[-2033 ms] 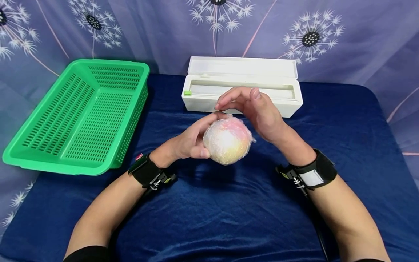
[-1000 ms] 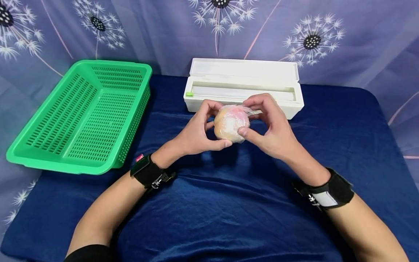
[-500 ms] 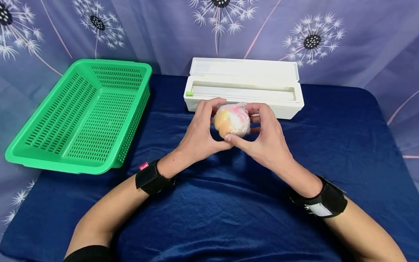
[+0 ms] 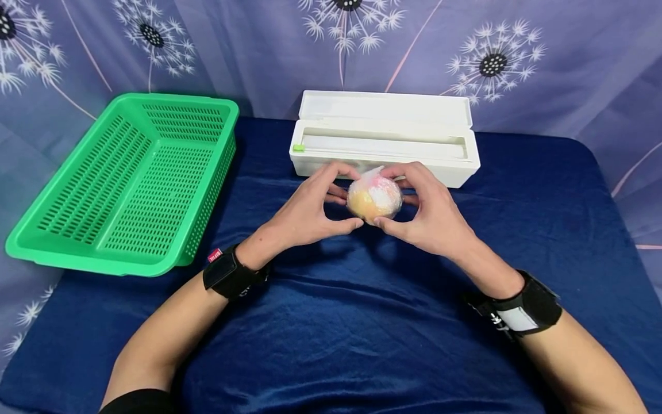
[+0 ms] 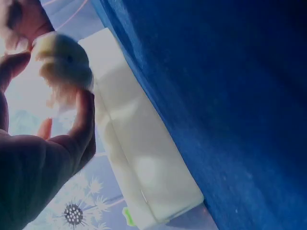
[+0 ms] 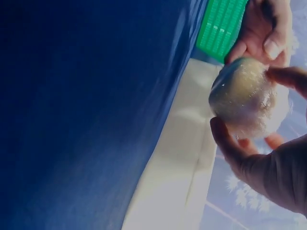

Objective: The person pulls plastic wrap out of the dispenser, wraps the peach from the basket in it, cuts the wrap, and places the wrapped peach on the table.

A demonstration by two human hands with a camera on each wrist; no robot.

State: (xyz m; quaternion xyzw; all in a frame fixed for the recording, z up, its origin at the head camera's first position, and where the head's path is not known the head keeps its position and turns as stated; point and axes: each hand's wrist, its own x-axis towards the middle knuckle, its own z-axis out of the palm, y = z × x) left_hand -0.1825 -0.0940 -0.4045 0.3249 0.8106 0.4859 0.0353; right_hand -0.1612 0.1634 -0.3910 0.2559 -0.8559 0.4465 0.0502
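Held up over the table is a round pink, yellow and white ball (image 4: 374,196), wrapped in crinkled cling film; what it is under the film cannot be told. My left hand (image 4: 310,210) holds it from the left, fingers bent behind and thumb low in front. From the other side my right hand (image 4: 433,213) grips it, its thumb near the left thumb at the bottom. A twist of film stands up at its top. In the left wrist view the ball (image 5: 64,67) looks lobed and yellowish; in the right wrist view the wrapped ball (image 6: 249,98) shines.
Behind the hands stands a long white cling film box (image 4: 385,164), lid raised, a pale roll inside and a green tab at its left end. A green slotted basket (image 4: 207,190) stands at the left. Dark blue cloth (image 4: 331,345) covers the table; a patterned curtain hangs behind.
Two seconds ago the left hand alone held the ball while the right hovered above. The right hand has since taken hold, and the ball has been turned about between both hands.
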